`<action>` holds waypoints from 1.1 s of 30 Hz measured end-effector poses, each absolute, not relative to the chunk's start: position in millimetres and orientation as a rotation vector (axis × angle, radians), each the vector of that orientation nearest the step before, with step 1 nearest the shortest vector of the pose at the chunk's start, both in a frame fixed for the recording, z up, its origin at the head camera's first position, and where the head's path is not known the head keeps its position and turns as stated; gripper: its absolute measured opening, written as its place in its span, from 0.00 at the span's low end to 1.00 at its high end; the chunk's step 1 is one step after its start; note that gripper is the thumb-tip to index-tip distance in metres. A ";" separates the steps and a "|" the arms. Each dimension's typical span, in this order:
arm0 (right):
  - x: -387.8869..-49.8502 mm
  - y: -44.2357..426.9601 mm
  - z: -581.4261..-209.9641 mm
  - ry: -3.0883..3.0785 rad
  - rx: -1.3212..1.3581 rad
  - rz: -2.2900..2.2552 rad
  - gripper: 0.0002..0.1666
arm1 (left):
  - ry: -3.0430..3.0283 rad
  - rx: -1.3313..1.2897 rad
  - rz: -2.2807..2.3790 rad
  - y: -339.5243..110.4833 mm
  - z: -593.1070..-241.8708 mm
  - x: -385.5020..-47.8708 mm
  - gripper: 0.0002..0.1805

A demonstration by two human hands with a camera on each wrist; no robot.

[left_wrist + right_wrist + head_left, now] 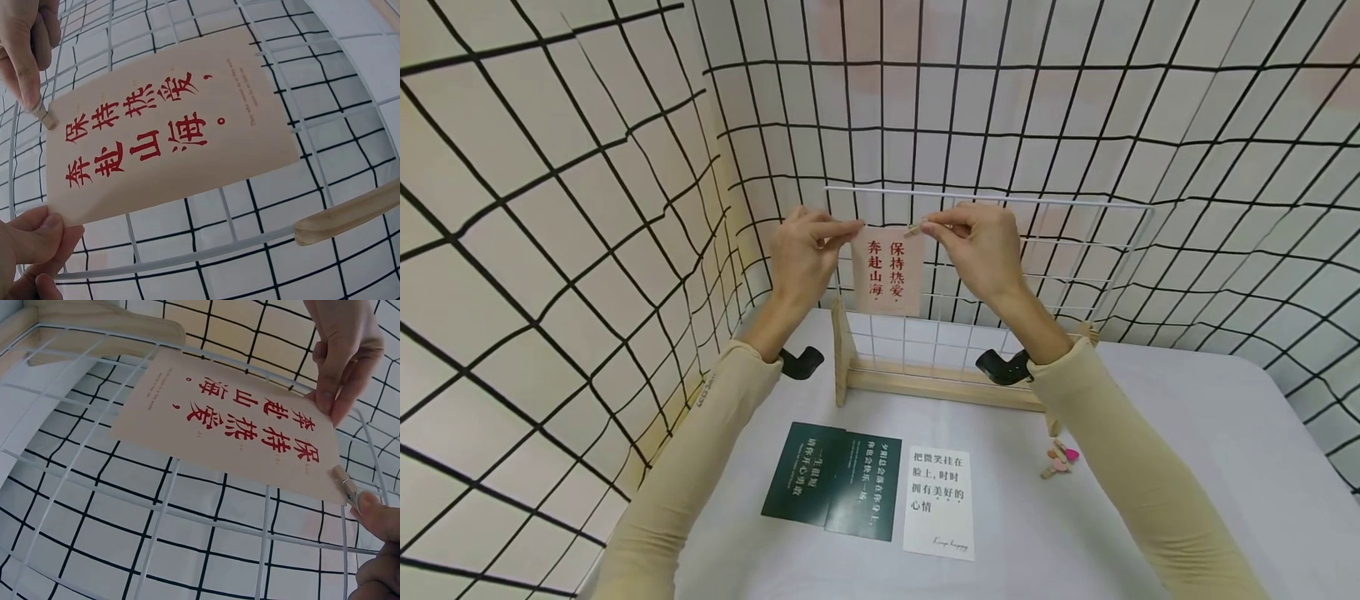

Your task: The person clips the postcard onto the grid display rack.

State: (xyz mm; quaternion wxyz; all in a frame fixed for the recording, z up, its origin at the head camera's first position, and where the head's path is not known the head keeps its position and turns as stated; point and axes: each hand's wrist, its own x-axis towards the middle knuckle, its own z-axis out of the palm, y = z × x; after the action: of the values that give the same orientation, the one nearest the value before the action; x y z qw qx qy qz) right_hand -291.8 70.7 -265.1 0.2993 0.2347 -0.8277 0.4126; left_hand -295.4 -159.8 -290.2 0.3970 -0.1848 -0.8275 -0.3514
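White wire rack [1060,201] just behind fingers, black mesh [1000,66] farther back; wooden base [947,390] below them. Green cards [831,483] well below left hand [805,254], white card [938,504] beside those, heart clips [1060,460] well below right hand [981,242]. Pink card [887,292] between hands: left fingers pinch upper left corner; right fingers pinch clothespin [345,479], tip at upper right corner.

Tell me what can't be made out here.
Small print on the held card, left wrist view: too small and blurred.
Card's back, all views: turned away.
Pinched clothespin, right wrist view: handle end covered by the right hand.
Stand's right foot, head view: middle hidden behind the right sleeve.
Loose clothespins, head view: overlapping, too small to count.
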 end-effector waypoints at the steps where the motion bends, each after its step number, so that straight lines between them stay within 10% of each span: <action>1: -292.1 70.6 -265.3 -2.202 0.621 1.097 0.09 | -2.097 -0.465 -0.889 -159.4 -290.4 -295.3 0.05; 33: -284.1 83.8 -273.9 -2.154 0.649 1.199 0.13 | -2.040 -0.408 -0.883 -160.6 -290.9 -289.4 0.09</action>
State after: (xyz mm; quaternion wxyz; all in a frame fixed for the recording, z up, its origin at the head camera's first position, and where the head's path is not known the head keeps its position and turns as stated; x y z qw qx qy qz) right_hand -284.1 83.8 -273.9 0.2918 0.2437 -0.8082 0.4498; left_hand -289.4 -160.6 -290.9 0.4266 -0.1632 -0.8165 -0.3532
